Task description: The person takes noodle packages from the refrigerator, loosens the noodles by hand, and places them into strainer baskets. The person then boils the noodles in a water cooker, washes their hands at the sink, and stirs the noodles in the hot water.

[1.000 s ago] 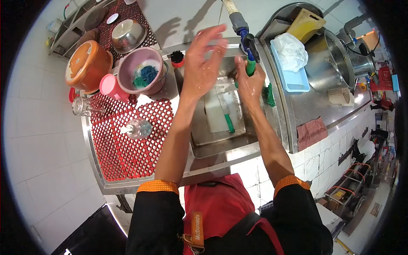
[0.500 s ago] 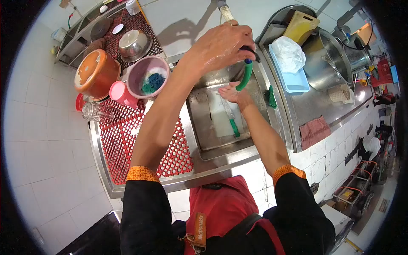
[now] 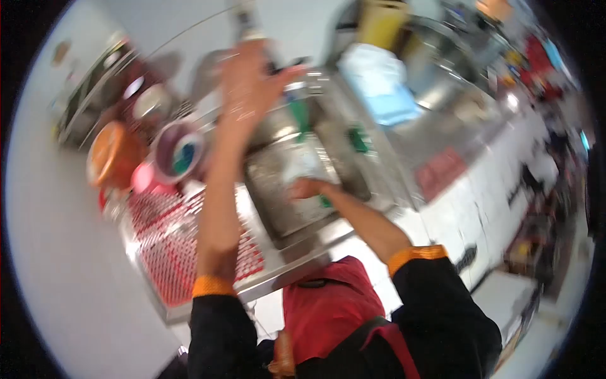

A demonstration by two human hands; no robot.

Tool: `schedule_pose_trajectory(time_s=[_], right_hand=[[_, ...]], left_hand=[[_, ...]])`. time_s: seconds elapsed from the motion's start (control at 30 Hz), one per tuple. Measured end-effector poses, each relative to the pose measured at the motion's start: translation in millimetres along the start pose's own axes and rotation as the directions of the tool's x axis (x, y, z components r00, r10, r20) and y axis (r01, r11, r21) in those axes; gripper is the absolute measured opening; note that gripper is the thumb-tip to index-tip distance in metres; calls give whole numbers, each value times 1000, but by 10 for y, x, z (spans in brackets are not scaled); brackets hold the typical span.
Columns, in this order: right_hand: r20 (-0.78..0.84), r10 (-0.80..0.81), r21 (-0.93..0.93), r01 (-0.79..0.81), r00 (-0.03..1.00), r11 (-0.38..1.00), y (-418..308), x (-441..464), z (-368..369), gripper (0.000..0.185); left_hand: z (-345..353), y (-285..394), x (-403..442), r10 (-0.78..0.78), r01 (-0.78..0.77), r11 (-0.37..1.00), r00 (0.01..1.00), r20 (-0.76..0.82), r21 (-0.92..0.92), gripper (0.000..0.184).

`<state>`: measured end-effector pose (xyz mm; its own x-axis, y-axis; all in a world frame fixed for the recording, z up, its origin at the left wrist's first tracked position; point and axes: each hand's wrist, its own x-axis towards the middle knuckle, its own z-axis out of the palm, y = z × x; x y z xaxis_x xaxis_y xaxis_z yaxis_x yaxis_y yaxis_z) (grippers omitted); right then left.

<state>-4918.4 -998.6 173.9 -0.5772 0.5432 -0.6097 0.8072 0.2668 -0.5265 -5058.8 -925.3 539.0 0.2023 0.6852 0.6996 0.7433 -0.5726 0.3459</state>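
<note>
Motion blurs the whole view. My left hand (image 3: 247, 79) is raised at the tap (image 3: 245, 19) above the sink, near its dark handle, with one digit stretched to the right; its exact grip is smeared. A green hose (image 3: 299, 115) hangs from the tap into the steel sink (image 3: 268, 211). Lower down, my right hand (image 3: 308, 187) is inside the sink, over a pale flat board (image 3: 303, 161), its fingers too blurred to read. A small green piece (image 3: 325, 201) shows beside the right wrist.
Left of the sink are a red mat (image 3: 170, 259), a purple bowl (image 3: 161, 161), a pink mug (image 3: 148, 180) and an orange pot (image 3: 113, 155). A green scrubber (image 3: 358, 138) lies on the right rim. Beyond are a blue tray (image 3: 388, 107) and a red cloth (image 3: 440, 172).
The camera view has shifted and tilted. My right hand has dropped lower in the sink, away from the hose end, and its spread fingers have become blurred. My left hand stays by the tap.
</note>
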Motion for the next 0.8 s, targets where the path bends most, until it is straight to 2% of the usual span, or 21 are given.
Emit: schedule_pose_trajectory(time_s=[0.03, 0.07, 0.1, 0.13, 0.17, 0.2, 0.27, 0.3, 0.33, 0.37, 0.4, 0.43, 0.47, 0.5, 0.53, 0.6, 0.63, 0.67, 0.73, 0.8], right_hand=[[-224, 90, 370, -1, 970, 929, -426, -506, -173, 76], [-400, 36, -295, -166, 916, 941, 0, -125, 424, 76], [-321, -249, 244, 333, 914, 911, -200, -645, 163, 83], [-227, -109, 541, 218, 968, 812, -402, -1098, -58, 75], [-435, -143, 530, 382, 889, 757, -315, -1223, 34, 56], [-465, -117, 523, 379, 878, 763, -229, -1518, -92, 56], [-619, -126, 307, 386, 776, 870, -93, -2451, -328, 31], [-666, -47, 338, 356, 745, 871, 158, -2745, -330, 26], [-707, 30, 365, 329, 707, 871, 421, -3063, -345, 23], [-744, 157, 358, 189, 650, 914, 702, -3392, -361, 23], [-784, 269, 354, 47, 560, 934, 1018, -3706, -420, 24], [-812, 265, 337, 47, 520, 940, 1392, -3925, -402, 24], [-923, 145, 112, -111, 356, 987, 1769, -4048, -272, 31], [-977, -13, -81, -307, 215, 948, 2119, -4140, -161, 39], [-982, -7, -68, -320, 187, 945, 2396, -4211, -89, 39], [-864, -8, -134, -216, 504, 967, 2849, -4386, 5, 62], [-920, 37, -92, -306, 390, 948, 2903, -4380, -22, 68], [-927, 32, -93, -310, 374, 946, 2961, -4462, -37, 68], [-852, 124, -72, -349, 509, 935, 3078, -4575, -162, 69], [-846, 47, -118, -272, 531, 955, 3225, -4550, -230, 69]], left_hand=[[38, 93, -73, -75, 70, 997, 982, -171, -35, 64], [27, 161, -146, -174, 173, 985, 965, -196, -20, 60], [61, 183, -276, -240, 185, 948, 951, -197, -260, 45], [14, 548, -336, -367, 287, 924, 848, -382, -252, 29], [107, 409, -548, -195, 183, 981, 869, -455, -72, 25], [165, 627, -717, -377, 293, 923, 816, -439, -248, 24], [399, 1246, -1037, -301, 267, 950, 923, -238, -165, 21], [699, 1570, -1220, -366, 274, 862, 919, -150, -426, 19], [1056, 1916, -1417, -402, 278, 706, 915, -44, -652, 18], [1341, 2283, -1578, -328, 348, 775, 935, 136, -528, 15], [1858, 2534, -1837, -158, 277, 752, 957, 245, -598, 20], [2125, 2934, -1901, -100, 332, 759, 910, 403, -561, 31], [2470, 3174, -2073, -32, 300, 846, 854, 519, -440, 45], [2730, 3389, -2145, 62, 257, 845, 824, 563, -469, 55], [2954, 3470, -2280, 143, 112, 913, 812, 566, -392, 58], [3038, 3552, -2420, 173, -122, 985, 758, 628, -124, 62], [3101, 3532, -2446, 141, -87, 989, 760, 635, -116, 62], [3152, 3509, -2464, 107, -54, 993, 762, 639, -102, 63], [3252, 3492, -2406, 21, 80, 984, 834, 551, -159, 54], [3222, 3653, -2165, -177, 221, 975, 776, 606, 2, 41]])
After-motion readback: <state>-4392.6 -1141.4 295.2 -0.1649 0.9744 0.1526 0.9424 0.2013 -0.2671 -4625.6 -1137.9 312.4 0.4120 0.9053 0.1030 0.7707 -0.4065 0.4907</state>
